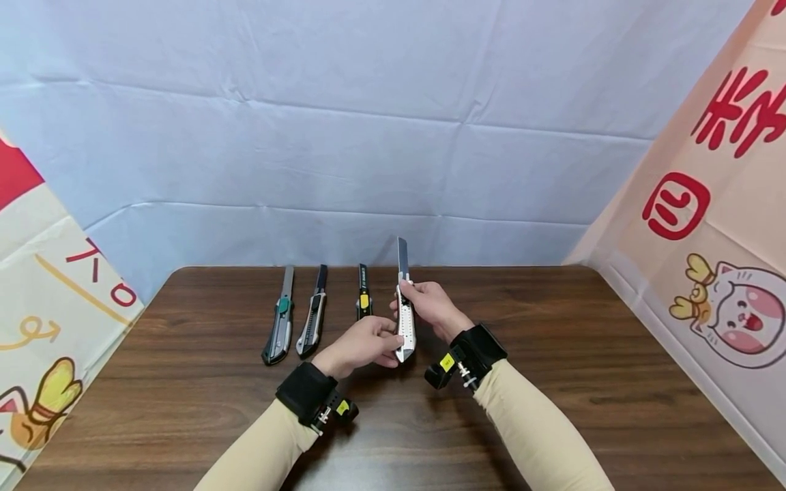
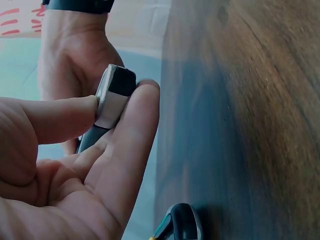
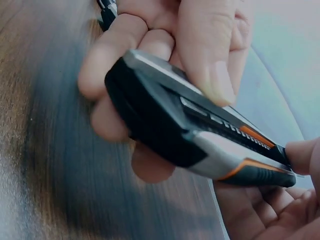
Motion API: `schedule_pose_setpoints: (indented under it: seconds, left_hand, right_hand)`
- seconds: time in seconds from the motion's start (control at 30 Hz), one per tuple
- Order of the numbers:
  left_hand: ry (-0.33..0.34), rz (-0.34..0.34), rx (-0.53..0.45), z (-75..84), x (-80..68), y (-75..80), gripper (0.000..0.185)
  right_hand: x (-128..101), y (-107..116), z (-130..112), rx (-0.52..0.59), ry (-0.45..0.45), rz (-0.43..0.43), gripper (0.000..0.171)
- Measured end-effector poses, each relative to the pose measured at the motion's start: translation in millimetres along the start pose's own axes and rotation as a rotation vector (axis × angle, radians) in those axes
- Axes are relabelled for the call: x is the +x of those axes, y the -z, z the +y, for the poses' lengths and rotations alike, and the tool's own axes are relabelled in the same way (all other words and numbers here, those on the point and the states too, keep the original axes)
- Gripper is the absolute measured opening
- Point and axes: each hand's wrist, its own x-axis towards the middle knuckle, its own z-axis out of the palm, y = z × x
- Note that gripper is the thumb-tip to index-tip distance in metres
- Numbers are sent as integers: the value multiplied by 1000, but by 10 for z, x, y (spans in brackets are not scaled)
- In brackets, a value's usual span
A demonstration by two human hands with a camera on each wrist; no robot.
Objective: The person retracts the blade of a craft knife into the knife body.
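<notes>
Both hands hold a silver, black and orange utility knife (image 1: 405, 326) above the brown table (image 1: 552, 354), its long blade pushed out and pointing away from me. My right hand (image 1: 428, 305) grips the front of the handle (image 3: 190, 130), thumb on its top. My left hand (image 1: 367, 344) pinches the rear end (image 2: 114, 95) between thumb and fingers.
Three more utility knives lie in a row at the left: a green-slider one (image 1: 279, 320), a black and silver one (image 1: 312, 317), and a black and yellow one (image 1: 364, 294). A blue cloth backdrop (image 1: 368, 136) hangs behind the table. Printed cloth panels (image 1: 706, 225) close both sides.
</notes>
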Motion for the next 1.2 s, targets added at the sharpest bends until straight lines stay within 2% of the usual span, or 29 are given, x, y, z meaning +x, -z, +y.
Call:
schedule_pose_setpoints:
  seconds: [0.17,0.3,0.57,1.2]
  left_hand:
    - [6,-37,-23,-9,24,-4,31]
    - [15,-41,-44,-11,31,-6,31]
    - [-12,-31,-63,15,34,-22,31]
    - [4,-20,-64,4,31,-40,28]
  right_hand:
    - [6,10,1,5,-5,11,41]
    - [15,17,9,9,2,7,42]
    - [32,26,23,107,0,0,43]
    - [19,-1,50,90,18,-4,36]
